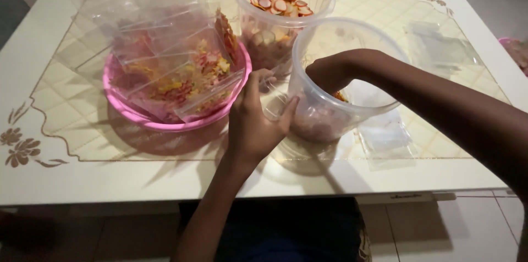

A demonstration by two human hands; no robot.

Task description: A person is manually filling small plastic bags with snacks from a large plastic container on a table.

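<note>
Surface: white table (71, 185) with floral corners
Left hand (256, 122): fingers closed on a small clear bag (273, 102) beside the near clear tub (330, 108)
Right hand (330, 72): reaches inside that tub; grip hidden
Nearby: pink bowl (165, 122) of filled bags; far tub (280, 14) of sliced snacks

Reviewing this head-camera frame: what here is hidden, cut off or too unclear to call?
- Right hand: fingers sunk in the near clear tub, its grip hidden by the wall.
- Left hand: a clear bag seems pinched, too transparent to confirm.
- Pink object: cut by the right edge.
</note>
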